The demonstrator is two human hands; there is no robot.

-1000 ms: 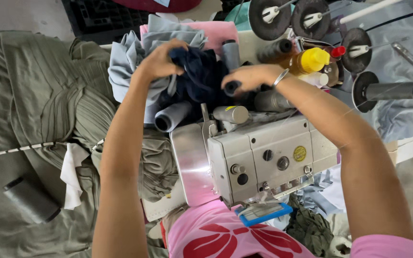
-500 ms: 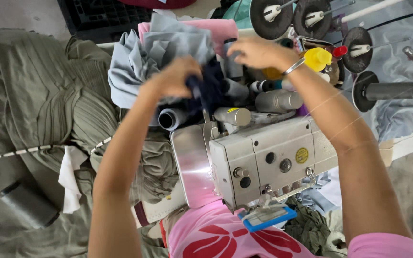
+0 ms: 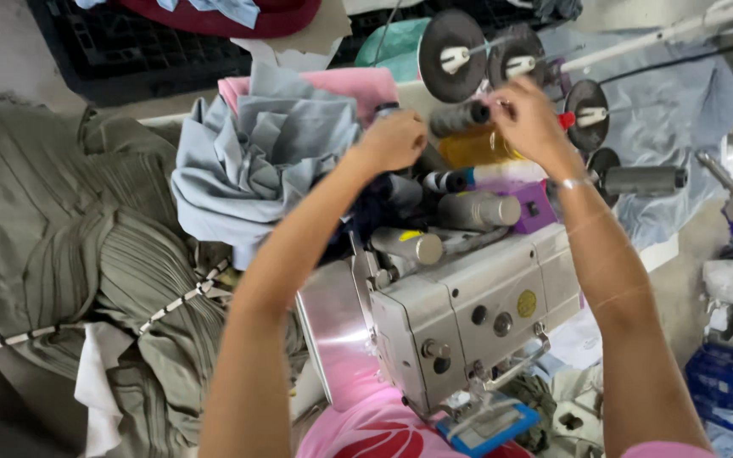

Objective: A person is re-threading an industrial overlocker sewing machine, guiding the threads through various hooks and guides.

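- Above the grey sewing machine [image 3: 477, 318], which I take as my landmark, both of my hands are up among the thread spools behind its top.
- My left hand [image 3: 394, 140] is curled into a loose fist just behind the machine's left end, over dark navy fabric [image 3: 375, 208]; I cannot tell whether the fingers are actually clamped on anything.
- My right hand [image 3: 529, 123] sits further back and to the right of the machine, fingers pinched together near a dark thread spool [image 3: 460, 119]; what is between the fingertips is too small to make out.
- A yellow spool [image 3: 477, 146] lies just under that dark spool, between my two hands.
- A silver bracelet [image 3: 572, 182] circles my right wrist.
- Pale cones of thread [image 3: 477, 210] lie on their sides along the machine's top edge.
- Left of the machine, a crumpled grey-blue cloth [image 3: 256, 161] is heaped up, with a pink cloth [image 3: 358, 85] behind it.
- Further left of the machine, olive-green fabric [image 3: 61, 246] spreads wide.
- Behind the machine, black round discs [image 3: 451, 55] stand on a thread stand.
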